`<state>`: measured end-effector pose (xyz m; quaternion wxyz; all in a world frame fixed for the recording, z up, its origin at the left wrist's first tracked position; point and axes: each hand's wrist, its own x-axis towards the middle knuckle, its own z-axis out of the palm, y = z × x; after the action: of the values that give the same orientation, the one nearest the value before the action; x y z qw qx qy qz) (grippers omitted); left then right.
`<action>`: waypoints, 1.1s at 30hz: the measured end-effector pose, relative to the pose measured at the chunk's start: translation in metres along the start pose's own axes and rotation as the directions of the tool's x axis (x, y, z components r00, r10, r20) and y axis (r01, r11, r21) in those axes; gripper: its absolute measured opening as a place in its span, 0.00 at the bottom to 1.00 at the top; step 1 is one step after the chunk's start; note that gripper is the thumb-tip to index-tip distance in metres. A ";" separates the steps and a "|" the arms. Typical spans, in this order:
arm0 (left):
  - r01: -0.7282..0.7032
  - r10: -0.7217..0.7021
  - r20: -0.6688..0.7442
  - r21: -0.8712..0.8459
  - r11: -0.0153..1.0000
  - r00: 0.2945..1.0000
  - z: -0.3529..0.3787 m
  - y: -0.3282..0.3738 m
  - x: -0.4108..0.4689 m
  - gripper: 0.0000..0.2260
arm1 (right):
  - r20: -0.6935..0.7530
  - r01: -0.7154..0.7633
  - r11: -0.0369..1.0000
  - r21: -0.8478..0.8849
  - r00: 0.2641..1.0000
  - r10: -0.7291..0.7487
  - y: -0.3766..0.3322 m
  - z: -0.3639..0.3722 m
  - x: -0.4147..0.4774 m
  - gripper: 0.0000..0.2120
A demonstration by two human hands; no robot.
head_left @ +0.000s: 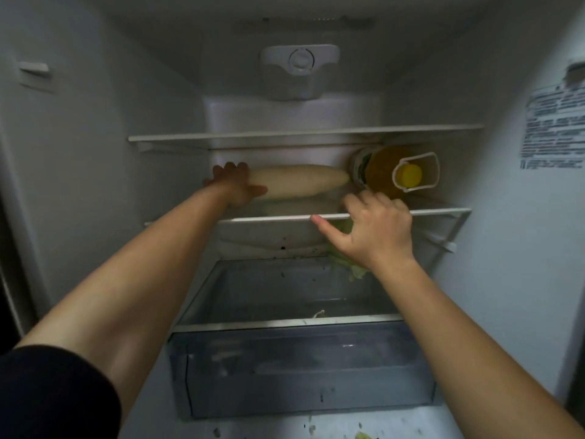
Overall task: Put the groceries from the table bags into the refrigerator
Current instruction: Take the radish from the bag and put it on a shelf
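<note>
Two hands reach into the refrigerator (95, 153) at the middle shelf (269, 218). Farthest left, the left hand (235, 185) is wrapped around the blunt end of a long white radish (300, 182), which lies on its side across the shelf with its tapered tip touching, or all but touching, the oil bottle (389, 172). The fingers curl over the top and the thumb presses along the front, so the radish is grasped, not let go. Further right, the right hand (376, 229) holds nothing; its fingers are loosely spread, hooked over the front rim of the shelf just in front of the bottle, thumb pointing left along the rim. The bottle lies on its side with its yellow cap facing out. Below the shelf, some green leaves (348, 264) sit behind the right wrist, above the clear drawer (300, 369).

The risk I see: pushing the radish further right could nudge the lying bottle and set it rolling toward the shelf edge. The radish itself, being round, could roll forward once released.
</note>
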<state>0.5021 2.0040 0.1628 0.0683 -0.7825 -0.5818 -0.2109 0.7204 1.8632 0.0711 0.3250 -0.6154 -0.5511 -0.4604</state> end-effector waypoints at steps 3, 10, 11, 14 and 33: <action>-0.027 0.030 -0.076 0.041 0.999 0.997 0.004 -0.003 0.020 0.25 | -0.063 -0.002 1.000 -0.021 0.998 0.001 0.000 0.005 0.001 0.36; -0.134 0.115 0.119 0.171 0.976 0.986 0.020 -0.008 0.042 0.31 | -0.129 -0.006 0.999 -0.037 0.992 0.001 -0.002 0.011 0.001 0.36; -0.130 0.109 0.126 0.177 0.976 0.986 0.020 -0.007 0.041 0.32 | -0.119 -0.006 0.999 -0.038 0.993 0.001 -0.002 0.011 0.000 0.36; -0.112 0.085 0.156 0.168 0.979 0.984 0.019 -0.002 0.033 0.34 | -0.075 -0.013 0.999 -0.031 0.997 0.011 -0.001 0.008 0.000 0.37; -0.090 0.120 -0.230 0.136 0.987 0.966 0.032 0.009 -0.180 0.27 | 0.248 -0.122 0.979 0.163 0.966 0.079 -0.009 -0.029 -0.076 0.37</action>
<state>0.4768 1.8536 0.0617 0.1970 -0.7757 -0.5391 -0.2623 0.7081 1.8095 0.0104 0.3322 -0.6624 -0.5930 -0.3149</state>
